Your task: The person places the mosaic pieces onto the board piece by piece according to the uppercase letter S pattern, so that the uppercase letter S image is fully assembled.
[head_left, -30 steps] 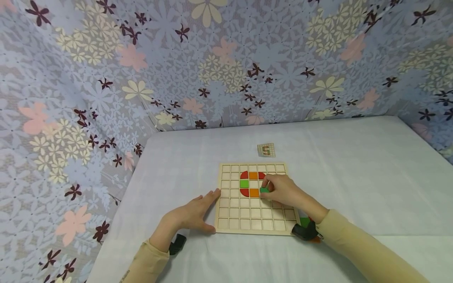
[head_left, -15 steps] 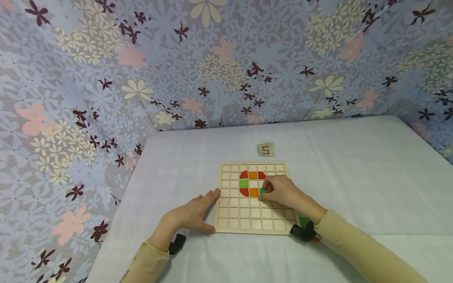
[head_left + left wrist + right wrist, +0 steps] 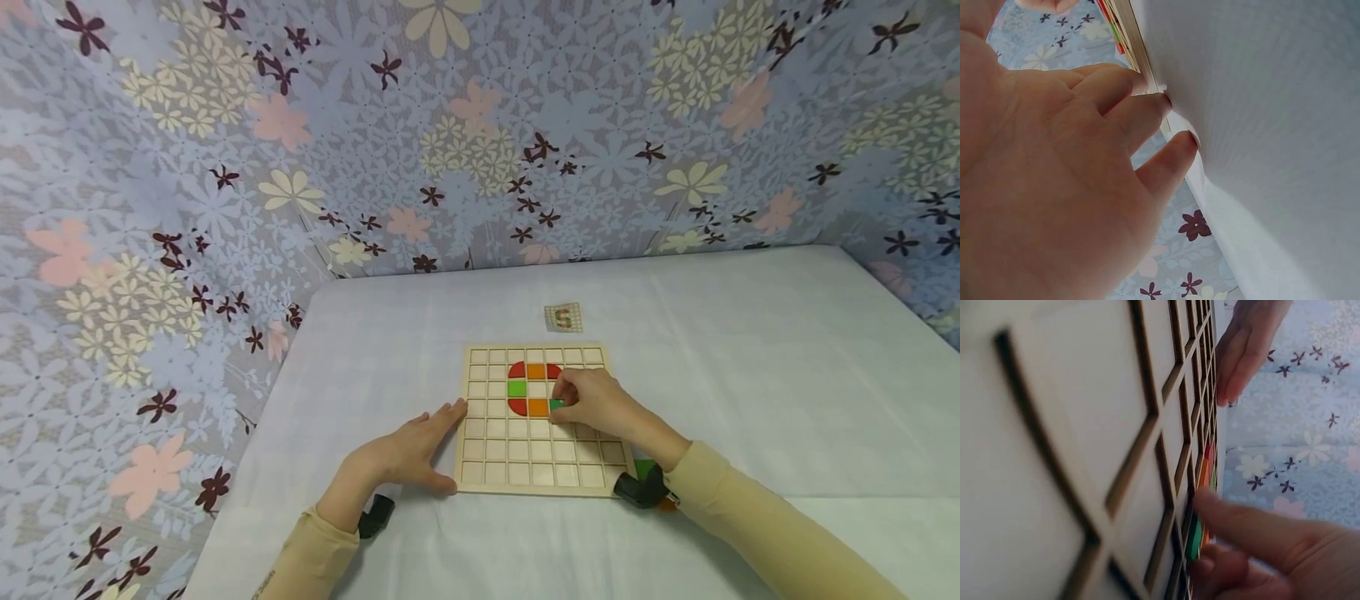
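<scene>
A wooden grid board (image 3: 510,452) lies flat on the white cloth. Set into its cells are red quarter-round tiles (image 3: 517,407), orange square tiles (image 3: 537,407) and a light green square tile (image 3: 517,388). My right hand (image 3: 600,404) pinches a darker green tile (image 3: 556,405) between thumb and fingers, at the cell right of the lower orange tile. In the right wrist view this green tile (image 3: 1194,540) sits low in the grid under the fingertips. My left hand (image 3: 408,454) rests with spread, fairly straight fingers along the board's left edge.
Behind the board lies a small pattern card (image 3: 564,317) showing a coloured figure on a grid. Beside the board's lower right corner, green and orange pieces (image 3: 645,468) are partly hidden by the right wrist's black camera (image 3: 637,490). A flowered curtain (image 3: 480,133) hangs behind.
My right hand has brought the green tile slightly left and lowered it toward the cell beside the orange tile. The left hand has stayed in place.
</scene>
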The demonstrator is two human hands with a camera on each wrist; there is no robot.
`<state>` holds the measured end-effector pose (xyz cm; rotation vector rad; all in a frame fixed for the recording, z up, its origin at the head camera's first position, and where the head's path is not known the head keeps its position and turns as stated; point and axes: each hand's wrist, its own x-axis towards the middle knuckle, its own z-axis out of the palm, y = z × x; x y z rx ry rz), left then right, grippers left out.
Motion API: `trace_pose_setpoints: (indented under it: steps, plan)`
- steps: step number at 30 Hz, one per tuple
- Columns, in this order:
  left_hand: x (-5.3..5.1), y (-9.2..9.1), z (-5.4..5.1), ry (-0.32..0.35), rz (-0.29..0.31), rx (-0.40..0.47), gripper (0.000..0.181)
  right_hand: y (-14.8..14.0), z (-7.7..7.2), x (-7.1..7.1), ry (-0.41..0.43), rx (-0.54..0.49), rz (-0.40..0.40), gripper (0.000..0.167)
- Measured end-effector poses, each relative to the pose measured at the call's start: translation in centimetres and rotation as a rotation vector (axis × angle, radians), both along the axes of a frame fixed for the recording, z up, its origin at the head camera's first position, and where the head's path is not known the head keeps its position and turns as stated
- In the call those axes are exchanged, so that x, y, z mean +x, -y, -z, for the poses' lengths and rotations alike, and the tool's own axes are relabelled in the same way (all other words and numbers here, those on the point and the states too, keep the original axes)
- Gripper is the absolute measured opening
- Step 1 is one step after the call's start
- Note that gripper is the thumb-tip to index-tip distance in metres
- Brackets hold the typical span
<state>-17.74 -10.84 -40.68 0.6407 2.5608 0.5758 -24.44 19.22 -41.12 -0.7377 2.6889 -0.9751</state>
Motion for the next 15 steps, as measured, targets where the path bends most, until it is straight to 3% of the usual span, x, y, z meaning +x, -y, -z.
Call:
trace_pose_setpoints:
  steps: [3, 9, 15]
  plan:
    - [0.0, -0.1, 0.0, 0.005, -0.003, -0.005, 0.106, -0.7, -1.2, 0.0, 0.029, -0.047, 0.008, 0.029]
    - [0.0, -0.2, 0.1, 0.006, -0.014, -0.014, 0.105, -4.0, -5.0, 0.7, 0.054, -0.153, 0.044, 0.035]
    - [0.1, -0.2, 0.3, 0.005, -0.013, -0.006, 0.105, -8.0, -6.9, 2.6, 0.051, -0.144, 0.146, 0.040]
